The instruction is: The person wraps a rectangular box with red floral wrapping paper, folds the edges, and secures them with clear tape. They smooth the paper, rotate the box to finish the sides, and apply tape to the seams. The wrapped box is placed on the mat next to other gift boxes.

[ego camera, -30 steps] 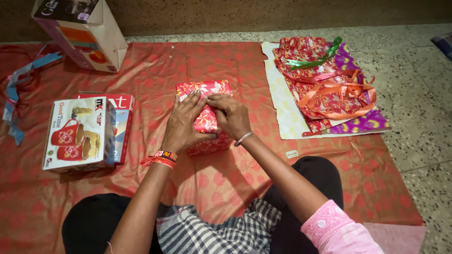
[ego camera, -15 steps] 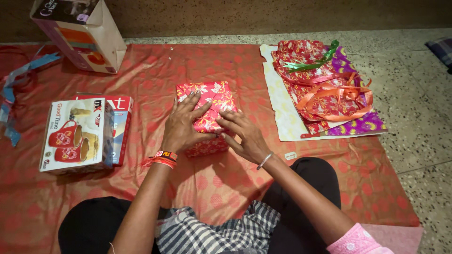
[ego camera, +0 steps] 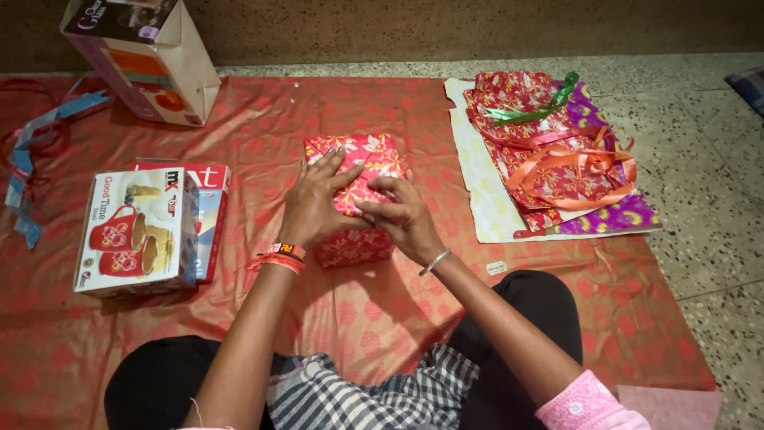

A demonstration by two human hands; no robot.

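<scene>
A box wrapped in red flowered paper (ego camera: 362, 155) lies on the red cloth (ego camera: 382, 310) in front of me. My left hand (ego camera: 317, 203) presses flat on its top, fingers spread over the folded paper. My right hand (ego camera: 404, 216) rests on the near right part of the box, its fingers curled on a paper flap beside the left hand. Both hands cover the near half of the box.
To the left lie a white mug box (ego camera: 135, 231) on a red-and-white box (ego camera: 208, 205), and an open carton (ego camera: 143, 60) farther back. Blue and red ribbon (ego camera: 32, 151) trails at the far left. Wrapping sheets with orange ribbon (ego camera: 569, 163) and green ribbon (ego camera: 529, 107) lie on the right.
My right hand slid from the top of the box toward its near right edge, then curled its fingers back onto the flap. My left hand stayed pressed on the top.
</scene>
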